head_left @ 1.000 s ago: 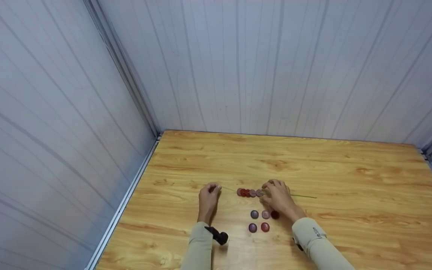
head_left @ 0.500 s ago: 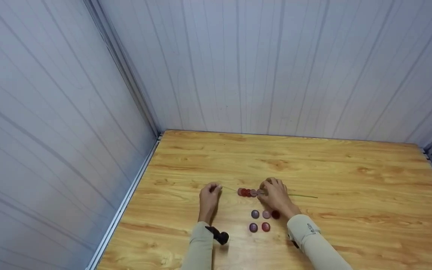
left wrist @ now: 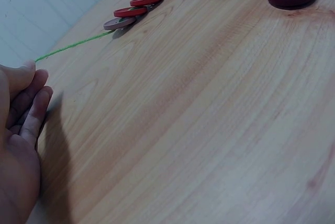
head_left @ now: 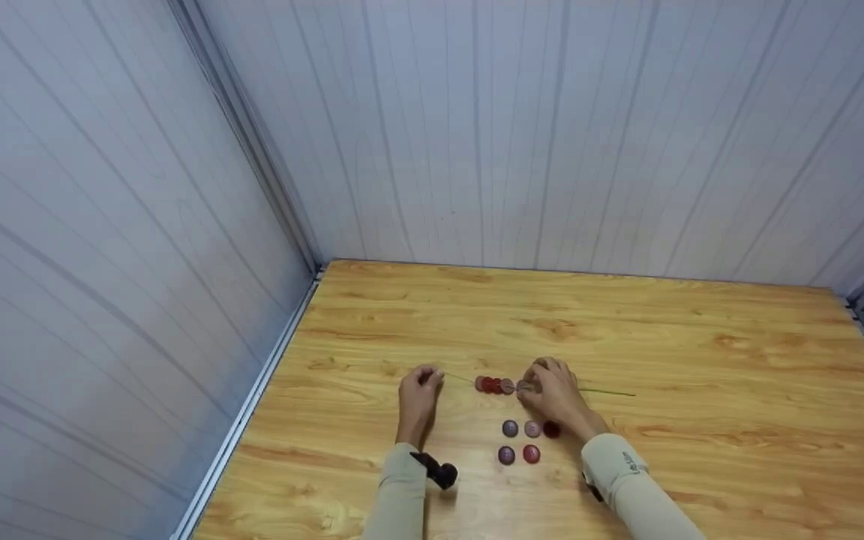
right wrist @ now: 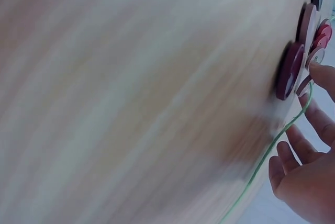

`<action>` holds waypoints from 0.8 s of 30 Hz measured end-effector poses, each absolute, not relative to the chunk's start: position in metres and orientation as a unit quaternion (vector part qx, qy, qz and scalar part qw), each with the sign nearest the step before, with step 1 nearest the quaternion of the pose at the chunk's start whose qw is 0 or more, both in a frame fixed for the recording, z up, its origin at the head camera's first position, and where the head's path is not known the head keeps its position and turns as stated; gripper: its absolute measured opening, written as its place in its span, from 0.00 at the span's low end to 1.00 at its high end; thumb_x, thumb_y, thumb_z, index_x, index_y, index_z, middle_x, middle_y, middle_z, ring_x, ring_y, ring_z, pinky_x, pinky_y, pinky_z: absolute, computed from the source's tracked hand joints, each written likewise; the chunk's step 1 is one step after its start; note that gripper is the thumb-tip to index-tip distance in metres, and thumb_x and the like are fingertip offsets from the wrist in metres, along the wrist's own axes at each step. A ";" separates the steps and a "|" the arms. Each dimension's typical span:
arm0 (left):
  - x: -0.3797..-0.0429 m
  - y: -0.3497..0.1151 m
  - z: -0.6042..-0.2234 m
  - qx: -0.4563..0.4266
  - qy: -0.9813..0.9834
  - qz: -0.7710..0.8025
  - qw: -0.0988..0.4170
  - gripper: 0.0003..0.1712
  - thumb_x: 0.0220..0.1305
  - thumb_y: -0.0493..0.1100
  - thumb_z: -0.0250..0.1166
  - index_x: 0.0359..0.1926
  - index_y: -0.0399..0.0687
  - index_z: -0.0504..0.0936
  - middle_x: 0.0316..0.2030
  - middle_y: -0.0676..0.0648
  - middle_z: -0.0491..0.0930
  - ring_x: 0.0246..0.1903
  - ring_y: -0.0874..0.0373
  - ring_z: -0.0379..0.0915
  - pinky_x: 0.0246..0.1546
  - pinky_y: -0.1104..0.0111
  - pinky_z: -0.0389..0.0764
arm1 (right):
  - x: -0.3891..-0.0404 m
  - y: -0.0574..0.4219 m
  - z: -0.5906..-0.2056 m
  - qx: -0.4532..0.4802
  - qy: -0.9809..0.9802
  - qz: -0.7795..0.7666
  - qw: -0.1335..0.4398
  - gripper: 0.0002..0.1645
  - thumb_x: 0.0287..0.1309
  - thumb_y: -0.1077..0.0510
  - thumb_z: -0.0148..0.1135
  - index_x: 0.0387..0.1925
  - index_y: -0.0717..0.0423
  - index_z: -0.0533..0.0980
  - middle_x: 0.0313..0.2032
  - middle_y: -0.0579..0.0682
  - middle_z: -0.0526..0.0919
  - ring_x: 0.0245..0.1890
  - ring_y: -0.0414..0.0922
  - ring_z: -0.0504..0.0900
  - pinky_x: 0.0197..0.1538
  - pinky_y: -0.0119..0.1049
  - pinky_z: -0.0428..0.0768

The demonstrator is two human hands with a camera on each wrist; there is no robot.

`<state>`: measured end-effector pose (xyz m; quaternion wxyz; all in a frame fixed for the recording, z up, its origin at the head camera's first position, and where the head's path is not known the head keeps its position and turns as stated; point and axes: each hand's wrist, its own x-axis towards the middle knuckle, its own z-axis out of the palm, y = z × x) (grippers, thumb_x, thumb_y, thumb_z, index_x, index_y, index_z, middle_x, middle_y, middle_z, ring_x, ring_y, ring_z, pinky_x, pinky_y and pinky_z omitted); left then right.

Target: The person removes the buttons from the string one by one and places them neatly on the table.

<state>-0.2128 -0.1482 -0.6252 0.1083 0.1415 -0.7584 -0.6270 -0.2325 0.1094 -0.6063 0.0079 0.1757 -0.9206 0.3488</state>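
From the head, the left hand (head_left: 417, 397) pinches one end of a green string (head_left: 459, 377) between thumb and finger. The string goes straight over to a row of buttons (head_left: 493, 385), two red ones between two dull pink ones, close together above the wooden table (head_left: 402, 322). At the right end of the row, the right hand (head_left: 558, 391) pinches another dull pink button (head_left: 523, 385). More string sticks out past that hand. Nearer the person lie a gray button (head_left: 510, 428), a light pink button (head_left: 532, 428), a dark red button (head_left: 551, 429), a purple button (head_left: 506, 455) and a bright red button (head_left: 531, 454).

From the left wrist, the left thumb and finger pinch the string tip; the other fingers bend softly.

From the right wrist, the right thumb and pointing finger squeeze the button's edge. The other fingers are bent and spread, and the string hangs near them in a curve.
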 end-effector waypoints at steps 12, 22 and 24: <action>-0.212 -0.148 -0.625 0.139 -0.765 -0.619 0.109 0.06 0.64 0.38 0.63 0.35 0.37 0.82 0.32 0.45 0.81 0.33 0.58 0.74 0.38 0.68 0.75 | -0.230 0.125 -0.607 0.153 -0.920 0.360 0.002 0.11 0.54 0.54 0.69 0.36 0.54 0.78 0.55 0.59 0.73 0.62 0.60 0.63 0.64 0.61 0.56; -0.212 -0.148 -0.626 0.133 -0.752 -0.638 0.100 0.07 0.65 0.38 0.62 0.37 0.37 0.81 0.34 0.44 0.81 0.35 0.57 0.75 0.39 0.67 0.78 | -0.228 0.144 -0.606 0.145 -0.921 0.361 0.028 0.12 0.53 0.54 0.70 0.36 0.56 0.79 0.54 0.61 0.74 0.59 0.62 0.65 0.62 0.60 0.57; -0.212 -0.148 -0.626 0.135 -0.753 -0.636 0.101 0.06 0.65 0.38 0.62 0.36 0.37 0.82 0.34 0.45 0.81 0.34 0.57 0.75 0.39 0.67 0.78 | -0.228 0.148 -0.606 0.141 -0.923 0.358 0.025 0.12 0.53 0.54 0.70 0.36 0.56 0.78 0.55 0.61 0.73 0.60 0.62 0.64 0.62 0.61 0.57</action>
